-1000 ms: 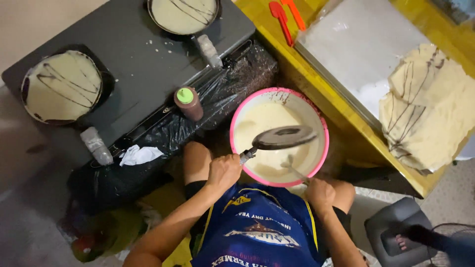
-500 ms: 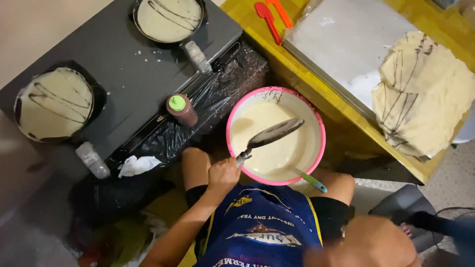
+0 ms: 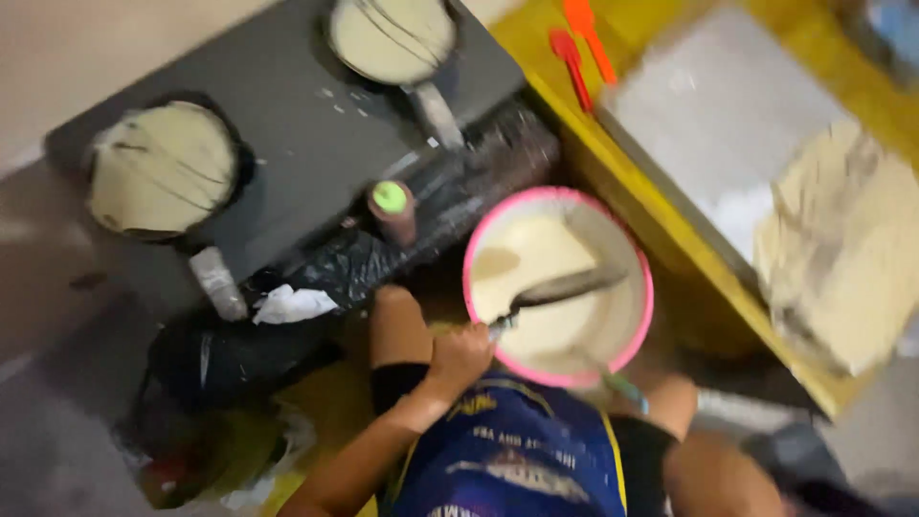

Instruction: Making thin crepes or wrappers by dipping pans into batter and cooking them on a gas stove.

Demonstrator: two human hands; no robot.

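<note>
overhead, dark griddle (image 3: 287, 153) beside yellow table (image 3: 613, 182), grey floor (image 3: 57, 421).

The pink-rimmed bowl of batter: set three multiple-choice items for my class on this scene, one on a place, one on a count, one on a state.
1. Where is the pink-rimmed bowl?
A. on the grey stove top
B. on the person's lap
C. on the yellow table

2. How many pans of batter sit on the stove top?
A. one
B. two
C. four

3. What is the left hand doing?
A. gripping the ladle
B. lying open
C. holding the green-capped bottle

Answers: 1 B, it rests between the knees. 2 B, one left, one at the top. 3 A, fingers close around its handle.
</note>
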